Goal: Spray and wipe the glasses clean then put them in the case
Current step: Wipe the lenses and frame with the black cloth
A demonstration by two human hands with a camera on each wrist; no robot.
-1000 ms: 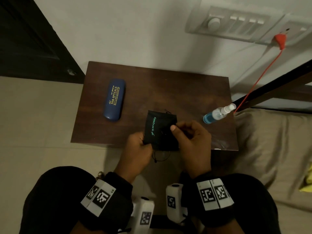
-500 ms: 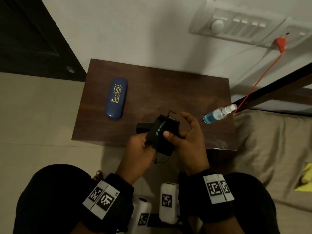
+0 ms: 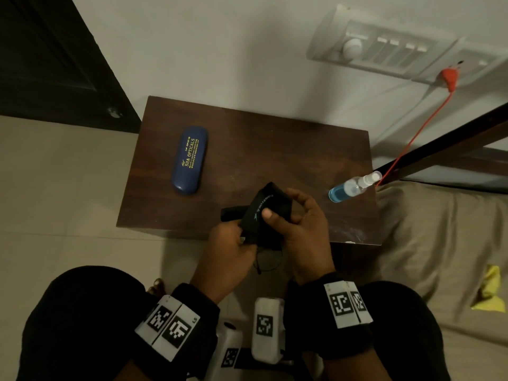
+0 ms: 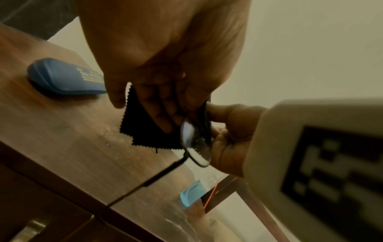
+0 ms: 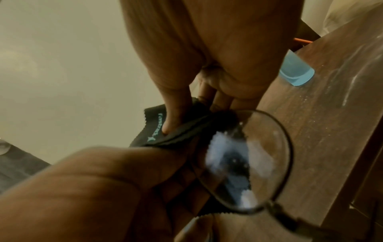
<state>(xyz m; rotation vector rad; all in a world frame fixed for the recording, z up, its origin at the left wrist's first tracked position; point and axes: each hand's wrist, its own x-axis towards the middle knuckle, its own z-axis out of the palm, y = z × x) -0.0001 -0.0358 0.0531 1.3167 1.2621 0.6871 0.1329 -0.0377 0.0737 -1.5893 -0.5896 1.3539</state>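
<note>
A: Head view – glasses (image 3: 268, 261) are held by the left hand (image 3: 229, 250) just off the near edge of the tabletop (image 3: 288, 149), w/ the black cloth (image 3: 264, 215) folded over one lens. Cloth is pinched by the right hand (image 3: 299, 229), thumb on the near face, fingers curled behind.

B: Why is it held that way?

A: Prob. so the frame is steadied by one hand while both faces of the lens are rubbed by the other. In the right wrist view the free lens (image 5: 244, 163) is seen wet, w/ white droplets on it, so wiping is judged only partly done.

B: Grips?

A: Left: fingers closed round the frame & a cloth corner. Right: clamped on the cloth. Nothing is released.

B: And the rest?

A: Blue case (image 3: 189, 160) is lying closed on the far left of the tabletop, well apart from the hands. Spray bottle (image 3: 354, 185) is lying on its side at the right edge, blue liquid inside. Neither is touched.

B: Vs. earlier frames?

A: 1 s ago the cloth was spread flat & square in front of the hands; now it's seen bunched and turned edge-on. Half a sec ago the right fingers were splayed; now they're curled back onto the cloth. Case & bottle are unmoved
</note>
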